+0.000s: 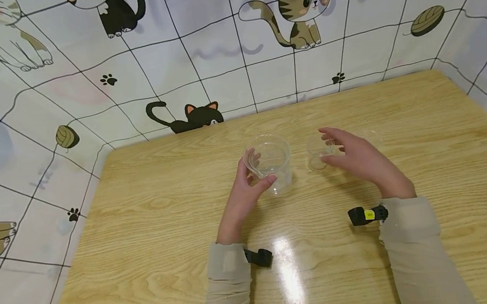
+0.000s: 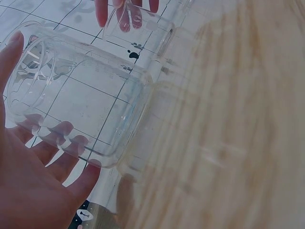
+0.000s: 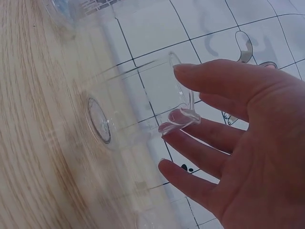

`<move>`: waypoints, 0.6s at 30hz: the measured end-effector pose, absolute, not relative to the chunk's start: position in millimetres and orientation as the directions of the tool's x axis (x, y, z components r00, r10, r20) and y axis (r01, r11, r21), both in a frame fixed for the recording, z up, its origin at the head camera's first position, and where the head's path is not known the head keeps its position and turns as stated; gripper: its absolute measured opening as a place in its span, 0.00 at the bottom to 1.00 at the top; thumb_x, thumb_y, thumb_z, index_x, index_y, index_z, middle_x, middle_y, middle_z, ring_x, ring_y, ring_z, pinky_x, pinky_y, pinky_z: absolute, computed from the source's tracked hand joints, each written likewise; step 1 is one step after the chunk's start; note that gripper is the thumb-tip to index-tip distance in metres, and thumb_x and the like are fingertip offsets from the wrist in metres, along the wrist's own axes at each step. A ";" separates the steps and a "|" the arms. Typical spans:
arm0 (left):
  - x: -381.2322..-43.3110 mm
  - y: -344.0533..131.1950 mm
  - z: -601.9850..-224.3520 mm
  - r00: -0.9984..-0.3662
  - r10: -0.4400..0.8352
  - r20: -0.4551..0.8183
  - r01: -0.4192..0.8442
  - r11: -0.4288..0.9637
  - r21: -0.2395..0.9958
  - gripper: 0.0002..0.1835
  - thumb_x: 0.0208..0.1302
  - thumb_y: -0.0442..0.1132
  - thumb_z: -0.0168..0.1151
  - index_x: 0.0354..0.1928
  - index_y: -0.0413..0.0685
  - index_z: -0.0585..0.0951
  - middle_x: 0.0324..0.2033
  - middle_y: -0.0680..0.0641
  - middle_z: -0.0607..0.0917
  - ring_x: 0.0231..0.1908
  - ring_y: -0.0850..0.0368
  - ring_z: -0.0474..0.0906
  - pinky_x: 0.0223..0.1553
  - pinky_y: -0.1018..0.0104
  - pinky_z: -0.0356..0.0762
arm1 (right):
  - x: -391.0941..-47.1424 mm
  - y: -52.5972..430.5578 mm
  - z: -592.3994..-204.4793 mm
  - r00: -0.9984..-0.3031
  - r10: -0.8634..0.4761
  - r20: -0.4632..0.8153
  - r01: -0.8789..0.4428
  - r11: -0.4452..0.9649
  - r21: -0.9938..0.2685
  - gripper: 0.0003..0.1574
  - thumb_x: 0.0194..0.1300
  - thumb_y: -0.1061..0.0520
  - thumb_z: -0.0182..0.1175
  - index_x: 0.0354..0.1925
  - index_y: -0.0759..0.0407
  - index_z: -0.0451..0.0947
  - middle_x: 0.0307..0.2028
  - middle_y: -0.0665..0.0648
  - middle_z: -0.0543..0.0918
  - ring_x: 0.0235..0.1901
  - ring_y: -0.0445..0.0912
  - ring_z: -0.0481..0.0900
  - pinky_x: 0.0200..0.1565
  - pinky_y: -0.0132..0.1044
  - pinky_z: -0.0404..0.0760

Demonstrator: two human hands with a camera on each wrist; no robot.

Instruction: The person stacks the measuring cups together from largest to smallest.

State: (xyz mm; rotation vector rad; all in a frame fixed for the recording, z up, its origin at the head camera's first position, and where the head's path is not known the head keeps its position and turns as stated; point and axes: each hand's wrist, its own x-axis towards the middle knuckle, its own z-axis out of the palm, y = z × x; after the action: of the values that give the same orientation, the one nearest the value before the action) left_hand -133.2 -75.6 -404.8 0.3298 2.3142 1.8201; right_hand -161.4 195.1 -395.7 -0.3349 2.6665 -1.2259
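Note:
Near the middle of the table, my left hand (image 1: 248, 187) is curled round a wide clear beaker (image 1: 282, 180), thumb on the near side and fingers behind. Faint measuring marks show on the beaker (image 2: 90, 90) in the left wrist view, where it stands upright on the table. To its right is a smaller clear glass cup (image 1: 315, 155). My right hand (image 1: 358, 156) holds this cup near its rim, with the thumb and fingers on opposite sides. In the right wrist view the small cup (image 3: 97, 119) rests with its round base on the wood.
Behind the right hand lies another faint clear round object (image 1: 374, 136), mostly hidden. The wooden table (image 1: 154, 247) meets a white gridded backdrop (image 1: 224, 82) with cartoon cats at its back and sides. Black cameras sit on both wrists.

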 end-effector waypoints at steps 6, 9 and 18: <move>-132.2 -75.4 -404.2 -0.960 0.280 0.004 0.067 0.213 0.975 0.42 0.56 0.46 0.62 0.68 0.58 0.50 0.64 0.49 0.60 0.63 0.48 0.53 0.60 0.47 0.51 | -163.1 194.0 -398.5 -0.962 -0.262 -0.076 -0.112 0.633 -0.766 0.42 0.59 0.48 0.58 0.67 0.52 0.51 0.59 0.60 0.64 0.57 0.58 0.62 0.55 0.54 0.61; -132.2 -75.3 -403.9 -0.959 0.282 0.014 0.074 0.205 0.976 0.41 0.56 0.46 0.62 0.68 0.57 0.50 0.64 0.49 0.60 0.64 0.49 0.52 0.60 0.48 0.50 | -164.3 192.6 -400.2 -0.963 -0.261 -0.066 -0.116 0.624 -0.773 0.43 0.58 0.48 0.59 0.66 0.53 0.52 0.58 0.60 0.65 0.56 0.56 0.63 0.55 0.54 0.61; -132.5 -75.0 -404.2 -0.959 0.282 0.012 0.071 0.201 0.977 0.42 0.56 0.45 0.62 0.68 0.57 0.49 0.64 0.48 0.60 0.63 0.49 0.52 0.60 0.47 0.51 | -166.5 190.6 -407.2 -0.963 -0.259 -0.068 -0.111 0.615 -0.780 0.45 0.56 0.42 0.59 0.66 0.54 0.54 0.51 0.60 0.66 0.54 0.58 0.64 0.53 0.54 0.63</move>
State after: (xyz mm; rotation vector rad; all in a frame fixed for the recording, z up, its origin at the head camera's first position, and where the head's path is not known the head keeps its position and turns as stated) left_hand -132.5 -75.0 -404.2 0.3420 2.2971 1.8536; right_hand -166.5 190.6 -407.2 -0.3077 2.6643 -1.2693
